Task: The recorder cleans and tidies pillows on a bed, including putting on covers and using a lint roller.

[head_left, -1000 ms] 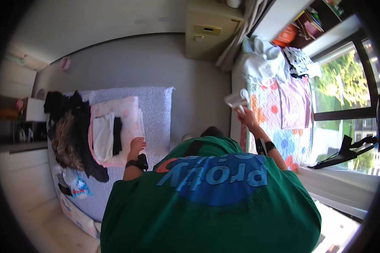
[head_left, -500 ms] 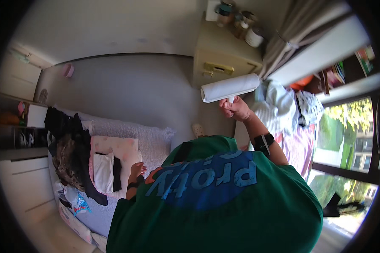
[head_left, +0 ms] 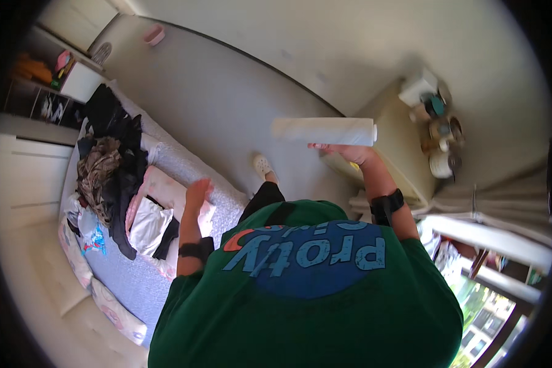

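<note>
My right hand (head_left: 349, 152) is raised in front of me and closed under a white lint roller (head_left: 325, 130). The roller lies nearly level, its far left end blurred; its handle is mostly hidden by the hand. My left hand (head_left: 197, 193) hangs over the edge of the bed, slightly blurred, fingers apart and nothing in it. Nearby on the bed are a pink patterned cloth (head_left: 165, 184) with a folded white garment (head_left: 149, 224) and a black garment (head_left: 167, 239) on it.
Dark clothes (head_left: 113, 141) and a brown crumpled garment (head_left: 98, 168) are heaped on the bed's grey-lilac cover (head_left: 147, 282). Ahead on the right stands a beige cabinet (head_left: 398, 147) with jars (head_left: 441, 132) on top. A pink basin (head_left: 155, 35) sits on the far floor.
My view has swung to the right, so the cabinet now appears further right. The lint roller has turned level in my right hand. My left hand has risen a little, and one shoe shows more.
</note>
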Action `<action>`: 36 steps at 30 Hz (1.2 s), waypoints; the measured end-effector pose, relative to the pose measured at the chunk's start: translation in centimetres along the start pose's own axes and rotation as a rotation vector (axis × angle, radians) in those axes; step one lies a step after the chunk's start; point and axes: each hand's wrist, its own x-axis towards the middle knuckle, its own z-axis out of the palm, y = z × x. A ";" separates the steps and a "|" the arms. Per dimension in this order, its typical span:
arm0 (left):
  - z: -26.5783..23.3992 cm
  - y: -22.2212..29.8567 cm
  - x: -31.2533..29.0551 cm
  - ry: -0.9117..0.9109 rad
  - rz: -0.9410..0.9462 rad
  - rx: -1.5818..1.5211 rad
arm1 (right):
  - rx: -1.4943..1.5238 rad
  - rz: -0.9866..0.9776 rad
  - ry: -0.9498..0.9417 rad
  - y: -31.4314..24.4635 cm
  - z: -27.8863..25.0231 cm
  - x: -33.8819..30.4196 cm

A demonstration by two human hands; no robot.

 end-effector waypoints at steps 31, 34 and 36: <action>-18.8 37.7 37.3 0.482 0.329 -0.056 | -0.343 -0.104 -0.665 -18.3 5.7 71.8; -24.3 32.9 38.3 0.776 0.108 0.222 | -0.395 -0.089 -0.677 -20.1 7.4 79.6; -26.2 31.2 38.2 0.880 -0.021 0.122 | -0.366 -0.035 -0.668 -19.7 8.6 85.0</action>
